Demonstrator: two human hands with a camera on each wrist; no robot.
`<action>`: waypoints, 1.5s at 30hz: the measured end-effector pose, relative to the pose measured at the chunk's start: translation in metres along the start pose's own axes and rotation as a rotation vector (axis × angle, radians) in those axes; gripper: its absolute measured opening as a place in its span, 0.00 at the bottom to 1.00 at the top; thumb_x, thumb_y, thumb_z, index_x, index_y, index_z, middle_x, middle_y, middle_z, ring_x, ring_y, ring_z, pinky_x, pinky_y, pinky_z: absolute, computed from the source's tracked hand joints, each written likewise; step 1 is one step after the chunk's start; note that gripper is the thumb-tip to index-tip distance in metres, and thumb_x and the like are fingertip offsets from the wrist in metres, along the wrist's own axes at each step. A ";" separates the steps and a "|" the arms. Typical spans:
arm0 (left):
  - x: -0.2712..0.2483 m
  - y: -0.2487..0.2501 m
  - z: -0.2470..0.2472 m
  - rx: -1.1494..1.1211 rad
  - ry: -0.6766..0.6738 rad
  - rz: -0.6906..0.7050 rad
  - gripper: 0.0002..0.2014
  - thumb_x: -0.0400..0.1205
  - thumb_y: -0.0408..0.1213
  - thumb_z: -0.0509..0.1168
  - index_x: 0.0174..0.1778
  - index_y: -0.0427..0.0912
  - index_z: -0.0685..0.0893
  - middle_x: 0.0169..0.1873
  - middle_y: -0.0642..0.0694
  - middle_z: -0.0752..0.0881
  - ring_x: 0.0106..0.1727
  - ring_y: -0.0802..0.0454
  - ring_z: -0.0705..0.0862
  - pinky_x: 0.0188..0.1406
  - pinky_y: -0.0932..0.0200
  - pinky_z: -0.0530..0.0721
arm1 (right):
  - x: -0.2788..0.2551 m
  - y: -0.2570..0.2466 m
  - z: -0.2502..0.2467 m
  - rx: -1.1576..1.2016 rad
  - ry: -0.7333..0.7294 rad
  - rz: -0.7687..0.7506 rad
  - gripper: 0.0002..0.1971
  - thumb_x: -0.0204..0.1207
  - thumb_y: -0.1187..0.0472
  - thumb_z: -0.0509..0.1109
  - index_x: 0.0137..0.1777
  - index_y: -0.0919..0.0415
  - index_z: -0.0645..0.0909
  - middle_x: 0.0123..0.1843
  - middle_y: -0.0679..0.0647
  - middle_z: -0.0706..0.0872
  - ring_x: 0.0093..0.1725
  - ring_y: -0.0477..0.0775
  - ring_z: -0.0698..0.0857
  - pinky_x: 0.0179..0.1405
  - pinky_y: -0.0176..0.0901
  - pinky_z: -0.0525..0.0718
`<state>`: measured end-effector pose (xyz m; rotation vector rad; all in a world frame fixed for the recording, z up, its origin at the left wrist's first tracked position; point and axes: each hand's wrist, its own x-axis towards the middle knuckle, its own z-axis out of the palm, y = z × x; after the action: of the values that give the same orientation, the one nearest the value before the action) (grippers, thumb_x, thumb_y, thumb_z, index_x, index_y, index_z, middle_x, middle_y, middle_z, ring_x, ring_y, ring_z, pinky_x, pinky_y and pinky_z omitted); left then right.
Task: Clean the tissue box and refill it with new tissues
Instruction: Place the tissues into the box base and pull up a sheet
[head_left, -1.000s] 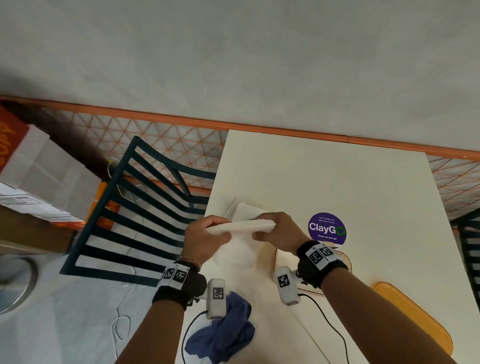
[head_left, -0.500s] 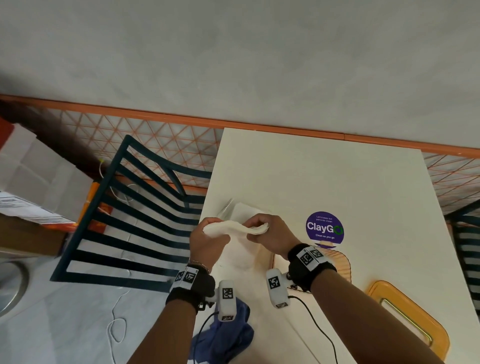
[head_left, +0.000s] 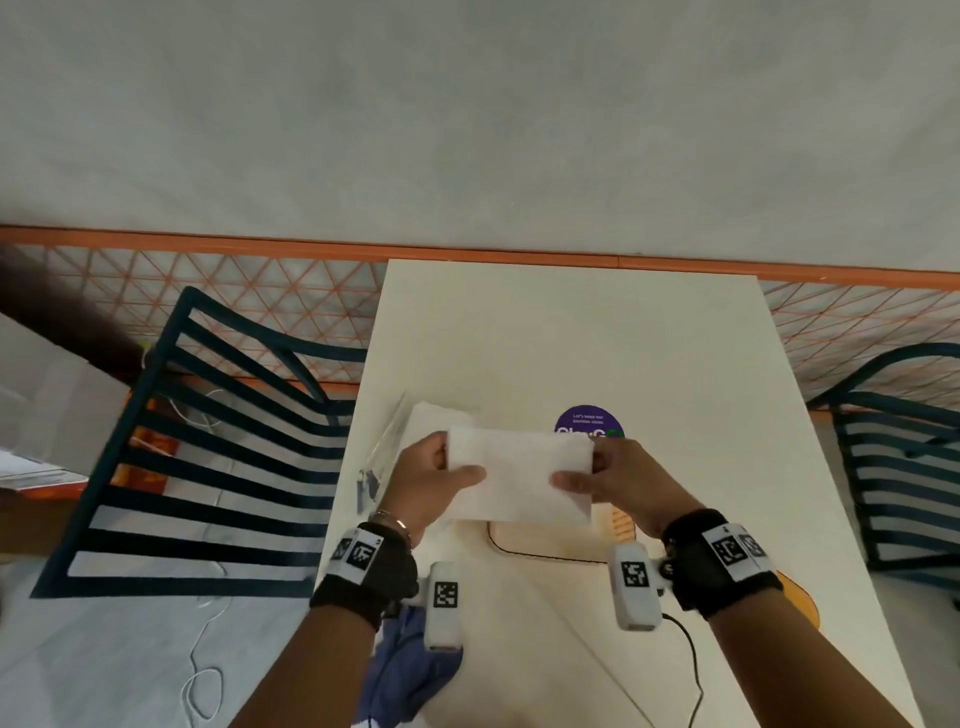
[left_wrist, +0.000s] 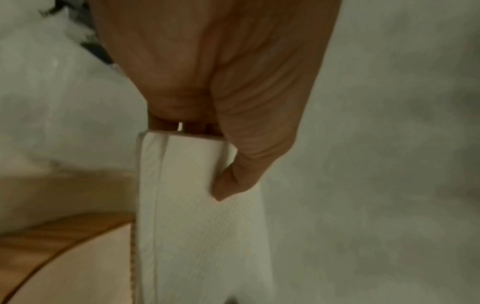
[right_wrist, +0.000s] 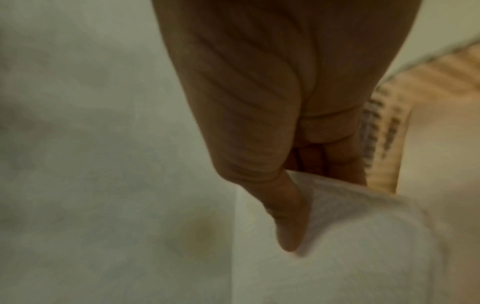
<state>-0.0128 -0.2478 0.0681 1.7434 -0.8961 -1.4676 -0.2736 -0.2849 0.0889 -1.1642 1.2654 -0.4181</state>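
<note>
A white stack of folded tissues (head_left: 519, 475) is held flat between both hands, its broad face turned up. My left hand (head_left: 457, 474) pinches its left end, thumb on top, fingers underneath. My right hand (head_left: 576, 479) pinches the right end the same way. The stack hovers just above the open wooden tissue box (head_left: 550, 540), whose far part it hides. In the left wrist view the thumb (left_wrist: 233, 183) presses on the tissues (left_wrist: 202, 216) beside the box rim (left_wrist: 52, 232). The right wrist view shows the tissues (right_wrist: 337, 246) with the box rim (right_wrist: 384, 164) behind.
More white tissues (head_left: 441, 418) and a clear plastic wrapper (head_left: 387, 441) lie on the cream table (head_left: 571, 338) to the left. A purple round sticker (head_left: 589, 422), a blue cloth (head_left: 410, 670), an orange lid (head_left: 800, 605) and dark slatted chairs (head_left: 218, 441) surround the spot.
The tissue stack was held edge-on and bent between the hands; now it is straightened, turned flat and spread wider, shifted right over the wooden box.
</note>
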 end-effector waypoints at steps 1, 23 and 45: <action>0.001 -0.002 0.014 0.039 0.005 -0.006 0.16 0.71 0.32 0.80 0.53 0.49 0.89 0.47 0.51 0.95 0.51 0.50 0.93 0.58 0.41 0.91 | -0.004 0.010 -0.009 -0.036 0.051 0.040 0.13 0.71 0.64 0.83 0.55 0.59 0.90 0.49 0.55 0.95 0.50 0.57 0.94 0.55 0.55 0.92; -0.012 -0.013 0.088 0.976 0.273 0.166 0.18 0.82 0.47 0.69 0.69 0.53 0.83 0.60 0.53 0.90 0.61 0.49 0.87 0.55 0.55 0.83 | -0.001 0.051 -0.008 -0.959 0.357 0.182 0.18 0.71 0.56 0.81 0.60 0.60 0.86 0.52 0.54 0.90 0.47 0.52 0.88 0.42 0.34 0.79; 0.039 -0.040 -0.009 0.880 0.436 -0.153 0.46 0.67 0.59 0.80 0.77 0.41 0.73 0.71 0.41 0.81 0.72 0.40 0.80 0.72 0.43 0.78 | 0.012 0.023 0.035 -0.901 0.376 -0.159 0.25 0.66 0.53 0.85 0.64 0.49 0.84 0.63 0.48 0.85 0.66 0.53 0.80 0.57 0.45 0.83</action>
<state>0.0040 -0.2589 0.0146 2.6713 -1.2828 -0.7176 -0.2458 -0.2695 0.0587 -2.0179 1.7707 -0.1710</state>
